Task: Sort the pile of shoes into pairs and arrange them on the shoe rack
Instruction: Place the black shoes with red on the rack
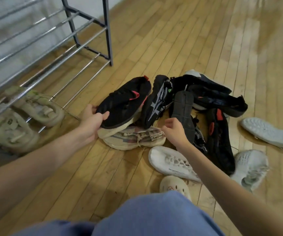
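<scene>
Head view: shoe rack (pixel 89 40) bottom shelf holds seemingly two beige sneakers (pixel 35 106).

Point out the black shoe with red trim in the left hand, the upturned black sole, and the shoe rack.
Black shoe with red trim (pixel 123 104): head view, on its upper.
Upturned black sole (pixel 183 108): head view, mid-tread.
Shoe rack (pixel 109 31): head view, dark front upright.

Home entryway: shoe rack (pixel 55 43), wooden floor (pixel 171 34).
</scene>
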### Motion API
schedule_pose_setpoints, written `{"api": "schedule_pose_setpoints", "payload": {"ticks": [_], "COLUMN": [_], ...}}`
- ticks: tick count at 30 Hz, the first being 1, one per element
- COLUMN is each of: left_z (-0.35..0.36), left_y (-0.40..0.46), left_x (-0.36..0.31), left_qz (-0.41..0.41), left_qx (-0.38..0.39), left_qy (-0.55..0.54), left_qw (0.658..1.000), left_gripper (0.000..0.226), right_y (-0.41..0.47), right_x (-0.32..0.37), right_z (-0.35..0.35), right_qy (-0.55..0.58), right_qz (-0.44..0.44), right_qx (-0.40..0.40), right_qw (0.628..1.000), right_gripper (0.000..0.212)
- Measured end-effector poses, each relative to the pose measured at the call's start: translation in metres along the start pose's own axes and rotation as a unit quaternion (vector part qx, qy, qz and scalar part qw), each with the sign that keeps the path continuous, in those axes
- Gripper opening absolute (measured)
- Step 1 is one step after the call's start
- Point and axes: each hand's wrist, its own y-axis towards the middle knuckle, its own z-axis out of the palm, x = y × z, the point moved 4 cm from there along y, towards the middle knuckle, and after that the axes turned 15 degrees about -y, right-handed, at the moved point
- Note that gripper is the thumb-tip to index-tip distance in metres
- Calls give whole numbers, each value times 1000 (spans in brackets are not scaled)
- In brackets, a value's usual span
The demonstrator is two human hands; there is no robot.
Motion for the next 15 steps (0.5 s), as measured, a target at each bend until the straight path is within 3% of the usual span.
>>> {"api": "schedule_pose_setpoints", "payload": {"ticks": [5, 11, 13, 15], "left_z": [-14, -14, -11, -6], "left_y": [0, 5, 9, 13], "left_x": [-33, -67, -73, -76], "left_qz": [59, 36, 7, 0], "left_qx": [32, 74, 95, 104], "left_qy": [3, 7, -10, -8], "left_qw": [998, 997, 995, 995], "left_gripper": [25, 34, 36, 40], "right_y": [19, 45, 51, 53], "right_x": [18, 56, 56, 52], "right_z": [-22, -41, -43, -43], "right_qy": [51, 306, 370, 391], "right_qz": [-9, 11, 36, 45], "right_qx": [-29, 11, 13, 33], "right_qw": [998, 952, 928, 919], "right_gripper": [37, 75, 71, 48]}}
